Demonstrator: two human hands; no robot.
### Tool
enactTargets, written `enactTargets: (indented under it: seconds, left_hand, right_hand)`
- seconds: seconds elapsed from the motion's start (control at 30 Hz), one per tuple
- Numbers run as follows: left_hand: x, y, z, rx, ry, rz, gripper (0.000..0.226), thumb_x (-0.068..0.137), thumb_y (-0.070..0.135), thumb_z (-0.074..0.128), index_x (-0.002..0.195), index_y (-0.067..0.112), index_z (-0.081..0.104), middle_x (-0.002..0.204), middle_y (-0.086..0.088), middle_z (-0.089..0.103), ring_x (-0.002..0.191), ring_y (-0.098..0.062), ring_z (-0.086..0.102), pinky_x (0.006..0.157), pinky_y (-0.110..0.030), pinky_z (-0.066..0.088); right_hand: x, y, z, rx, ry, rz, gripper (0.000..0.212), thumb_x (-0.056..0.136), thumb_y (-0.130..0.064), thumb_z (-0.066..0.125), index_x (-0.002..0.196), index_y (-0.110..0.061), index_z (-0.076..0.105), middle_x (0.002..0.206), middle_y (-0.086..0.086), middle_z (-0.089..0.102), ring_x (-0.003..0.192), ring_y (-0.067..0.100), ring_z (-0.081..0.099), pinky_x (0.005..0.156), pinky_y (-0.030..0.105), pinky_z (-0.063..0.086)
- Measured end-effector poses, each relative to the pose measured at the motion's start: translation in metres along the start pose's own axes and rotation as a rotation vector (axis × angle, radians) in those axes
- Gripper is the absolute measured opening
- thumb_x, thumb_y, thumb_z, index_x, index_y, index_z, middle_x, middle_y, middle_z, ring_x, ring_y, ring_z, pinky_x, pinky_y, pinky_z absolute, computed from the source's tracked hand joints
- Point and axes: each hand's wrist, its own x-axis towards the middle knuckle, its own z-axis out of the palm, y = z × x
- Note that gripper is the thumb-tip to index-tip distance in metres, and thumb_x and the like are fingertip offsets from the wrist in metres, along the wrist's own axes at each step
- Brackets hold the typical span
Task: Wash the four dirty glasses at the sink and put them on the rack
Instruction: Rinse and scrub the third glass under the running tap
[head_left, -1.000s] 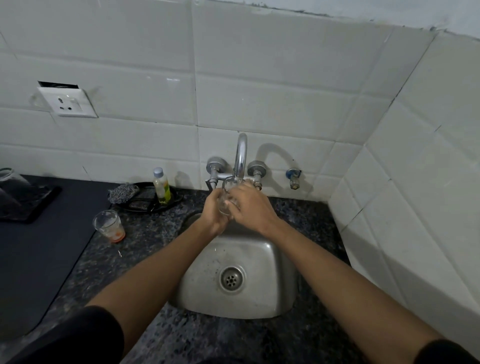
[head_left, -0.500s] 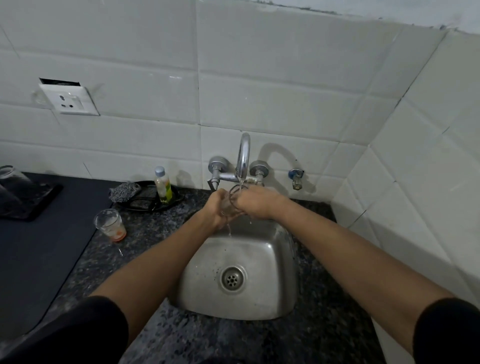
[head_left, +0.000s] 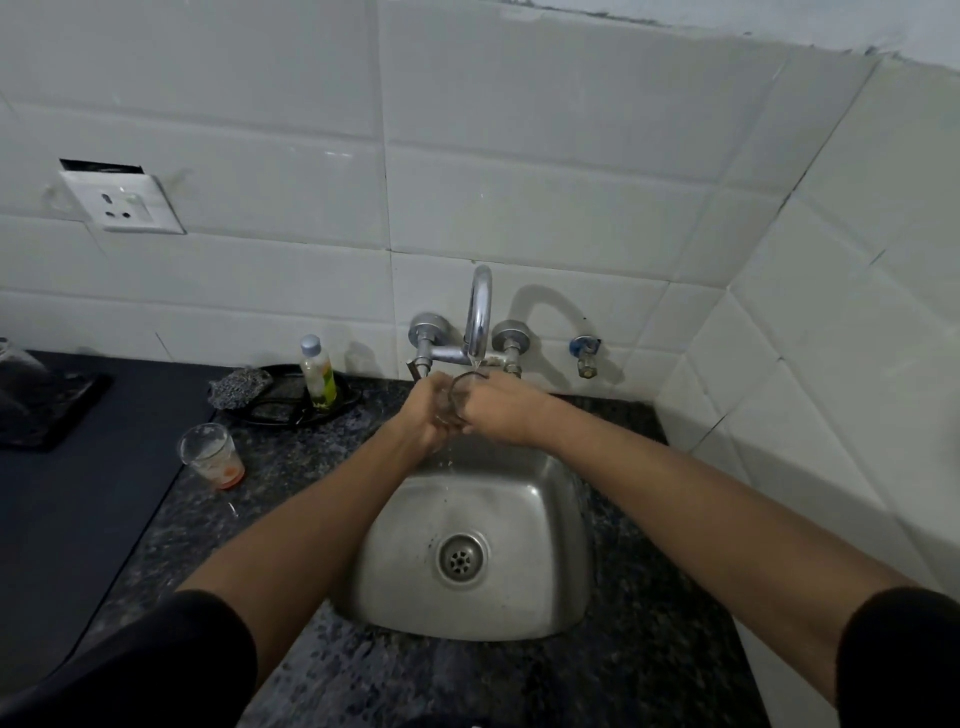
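Two glasses show clearly — at the left edge one upturned glass (head_left: 15, 364) sits on the dark rack (head_left: 62, 415), and a dirty glass (head_left: 210, 454) with orange residue stands upright on the speckled counter (head_left: 291, 467), beside a scrubber (head_left: 239, 388) and a small bottle (head_left: 318, 371). Over the steel sink (head_left: 519, 597), the left hand (head_left: 428, 415) curls round a clear glass (head_left: 460, 395) held under the tap (head_left: 478, 312), where water runs onto its rim — the right hand (head_left: 501, 410) grips it from the other side.
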Motion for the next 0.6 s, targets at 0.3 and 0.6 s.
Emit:
enactTargets:
  seconds: [0.3,0.6]
  left_hand:
    - [0.001,0.0,-0.002,0.057,0.033,-0.084,0.042,0.103,0.037,0.045,0.088,0.01,0.073,0.074,-0.006,0.07,0.062,-0.019,0.063,0.061,-0.032,0.053]
    - [0.004,-0.006,0.003,-0.013,-0.017,0.012,0.053,0.099,0.01,0.031,0.061,0.009,0.067,0.051,-0.002,0.059,0.041,-0.013,0.056,0.041,-0.019,0.046]
  right_hand:
    - [0.004,0.0,0.007,0.013,0.028,0.061,0.022,0.103,-0.012,0.053,0.119,-0.011,0.067,0.126,0.008,0.064,0.12,0.027,0.059,0.102,0.044,0.047]
    - [0.013,-0.008,0.015,0.264,0.053,0.185,0.026,0.1,-0.035,0.06,0.109,-0.012,0.068,0.11,0.007,0.062,0.106,0.025,0.061,0.091,0.04,0.05]
